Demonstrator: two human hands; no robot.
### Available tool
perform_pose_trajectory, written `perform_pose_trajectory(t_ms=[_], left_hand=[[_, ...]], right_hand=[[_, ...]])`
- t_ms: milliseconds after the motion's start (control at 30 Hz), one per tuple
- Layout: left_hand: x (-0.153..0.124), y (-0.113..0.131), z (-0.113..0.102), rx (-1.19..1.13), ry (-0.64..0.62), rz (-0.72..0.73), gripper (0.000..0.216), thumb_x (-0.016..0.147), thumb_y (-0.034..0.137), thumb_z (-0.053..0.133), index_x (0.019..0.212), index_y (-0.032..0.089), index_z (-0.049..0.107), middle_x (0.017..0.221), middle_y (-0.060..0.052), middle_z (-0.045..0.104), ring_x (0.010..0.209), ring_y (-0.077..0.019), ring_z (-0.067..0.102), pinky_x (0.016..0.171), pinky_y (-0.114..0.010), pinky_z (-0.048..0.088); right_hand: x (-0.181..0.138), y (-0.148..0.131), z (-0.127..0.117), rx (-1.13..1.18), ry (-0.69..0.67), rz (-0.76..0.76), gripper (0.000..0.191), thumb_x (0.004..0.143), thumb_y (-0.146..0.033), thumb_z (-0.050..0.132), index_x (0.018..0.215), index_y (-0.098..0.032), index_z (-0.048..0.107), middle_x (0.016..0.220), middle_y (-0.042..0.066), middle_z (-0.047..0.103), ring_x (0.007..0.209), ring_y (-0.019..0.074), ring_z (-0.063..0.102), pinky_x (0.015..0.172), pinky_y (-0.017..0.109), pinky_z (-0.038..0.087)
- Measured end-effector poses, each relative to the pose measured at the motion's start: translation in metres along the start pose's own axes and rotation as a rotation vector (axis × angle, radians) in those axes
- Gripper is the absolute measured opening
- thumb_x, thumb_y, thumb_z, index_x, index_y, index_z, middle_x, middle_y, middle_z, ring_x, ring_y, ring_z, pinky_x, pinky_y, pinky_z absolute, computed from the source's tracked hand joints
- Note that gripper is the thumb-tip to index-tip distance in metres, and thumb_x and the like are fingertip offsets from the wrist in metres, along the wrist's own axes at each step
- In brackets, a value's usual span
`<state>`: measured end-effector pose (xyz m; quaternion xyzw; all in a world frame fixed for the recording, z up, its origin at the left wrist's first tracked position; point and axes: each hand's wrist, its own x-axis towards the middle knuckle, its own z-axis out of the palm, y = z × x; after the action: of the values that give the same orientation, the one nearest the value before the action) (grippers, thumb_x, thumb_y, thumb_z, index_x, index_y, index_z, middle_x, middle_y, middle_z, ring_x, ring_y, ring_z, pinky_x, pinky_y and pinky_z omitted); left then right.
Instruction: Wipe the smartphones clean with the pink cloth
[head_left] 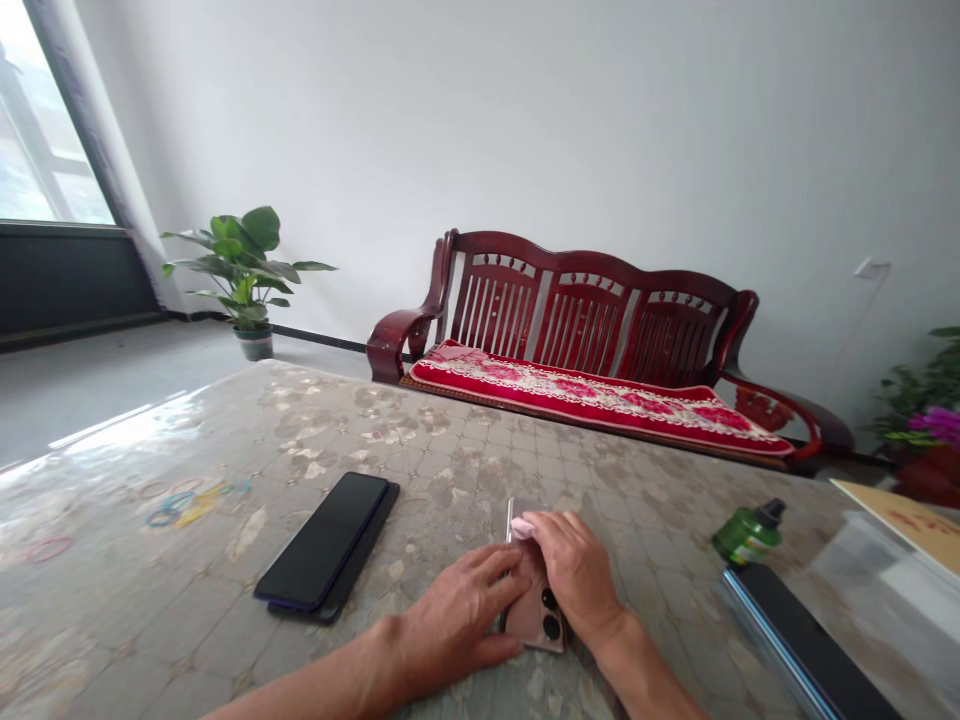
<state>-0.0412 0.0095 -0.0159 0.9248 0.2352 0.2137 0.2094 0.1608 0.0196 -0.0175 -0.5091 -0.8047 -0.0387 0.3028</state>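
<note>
A pink phone (536, 612) lies face down on the patterned table (420, 440), its camera lenses toward me. My left hand (457, 615) lies on its left side, fingers curled against the edge. My right hand (574, 570) rests on top of it, fingers pressed onto a small pink cloth (523, 526) at the phone's far end. Most of the phone is hidden under both hands.
Two dark phones (330, 545) lie stacked to the left. Coloured rubber bands (196, 500) lie at the far left. A green bottle (746, 535) lies on its side at right, near another dark phone (802, 640) and a box (907, 525). A wooden bench (592, 360) stands beyond.
</note>
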Motion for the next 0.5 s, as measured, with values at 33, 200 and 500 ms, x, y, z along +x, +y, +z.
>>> perform_pose_trajectory(t_ms=[33, 200, 500], left_hand=[[0.0005, 0.0001, 0.0, -0.003, 0.001, -0.003, 0.052, 0.08, 0.027, 0.075, 0.126, 0.026, 0.051, 0.135, -0.005, 0.053, 0.13, -0.0251, 0.044, 0.113, -0.036, 0.031], [0.0019, 0.0014, 0.0004, -0.002, -0.011, -0.035, 0.05, 0.079, 0.028, 0.076, 0.123, 0.025, 0.052, 0.132, -0.005, 0.055, 0.126, -0.0254, 0.048, 0.111, -0.036, 0.035], [0.0004, 0.0006, 0.0008, -0.01, 0.003, -0.032, 0.049, 0.083, 0.025, 0.069, 0.128, 0.026, 0.05, 0.135, -0.005, 0.053, 0.128, -0.0249, 0.046, 0.111, -0.037, 0.034]], right_hand=[[-0.0005, 0.0004, 0.002, 0.003, -0.013, 0.002, 0.019, 0.097, -0.019, 0.049, 0.102, -0.025, 0.066, 0.093, 0.003, 0.07, 0.088, 0.0188, 0.061, 0.08, 0.03, 0.049], [-0.004, 0.003, 0.006, 0.092, -0.098, 0.003, 0.021, 0.095, -0.016, 0.052, 0.104, -0.027, 0.067, 0.095, 0.001, 0.067, 0.092, 0.018, 0.06, 0.082, 0.029, 0.049], [-0.0022, -0.0014, 0.0026, 0.122, -0.138, 0.014, 0.02, 0.096, -0.015, 0.05, 0.097, -0.024, 0.068, 0.092, 0.003, 0.064, 0.092, 0.0179, 0.058, 0.084, 0.03, 0.048]])
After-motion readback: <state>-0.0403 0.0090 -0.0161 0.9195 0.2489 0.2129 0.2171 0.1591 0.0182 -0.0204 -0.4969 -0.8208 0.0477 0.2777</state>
